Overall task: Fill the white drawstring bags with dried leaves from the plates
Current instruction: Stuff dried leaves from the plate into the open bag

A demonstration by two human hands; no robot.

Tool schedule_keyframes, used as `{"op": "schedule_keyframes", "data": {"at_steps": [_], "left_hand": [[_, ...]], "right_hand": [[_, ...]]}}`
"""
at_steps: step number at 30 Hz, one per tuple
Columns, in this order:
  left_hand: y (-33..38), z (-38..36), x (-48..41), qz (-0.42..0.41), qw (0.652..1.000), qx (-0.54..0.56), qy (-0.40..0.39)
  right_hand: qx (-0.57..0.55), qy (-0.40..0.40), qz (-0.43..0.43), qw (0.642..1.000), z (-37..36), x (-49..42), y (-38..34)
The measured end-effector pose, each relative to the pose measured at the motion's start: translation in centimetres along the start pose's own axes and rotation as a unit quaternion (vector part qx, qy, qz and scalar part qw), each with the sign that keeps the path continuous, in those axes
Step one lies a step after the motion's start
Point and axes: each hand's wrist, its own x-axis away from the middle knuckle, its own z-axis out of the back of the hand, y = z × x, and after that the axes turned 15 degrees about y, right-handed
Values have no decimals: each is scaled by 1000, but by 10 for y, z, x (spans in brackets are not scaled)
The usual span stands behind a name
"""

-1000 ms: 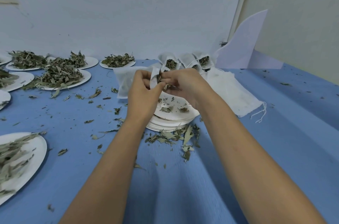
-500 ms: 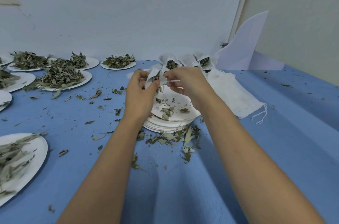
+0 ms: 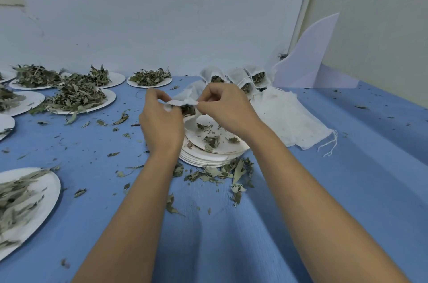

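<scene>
Both hands pinch bag open.

Both bare forearms reach forward, with the left hand and right hand close together, backs toward the camera, fingers curled, each pinching one edge of a small white fabric drawstring bag between them.

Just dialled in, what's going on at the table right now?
A person pinches a small white drawstring bag by its mouth, left hand on one side and right hand on the other, above a stack of plates that is nearly bare. Dried leaves show inside the bag. Filled bags stand at the back, flat empty bags lie to the right, and heaped plates wait on the left.
</scene>
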Motion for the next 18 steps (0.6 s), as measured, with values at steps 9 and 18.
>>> {"op": "schedule_keyframes", "data": {"at_steps": [9, 18], "left_hand": [[2, -2, -6, 161, 983, 82, -23], [-2, -5, -4, 253, 955, 150, -48]], "right_hand": [[105, -107, -129, 980, 20, -7, 6], [209, -197, -195, 938, 15, -8, 15]]}}
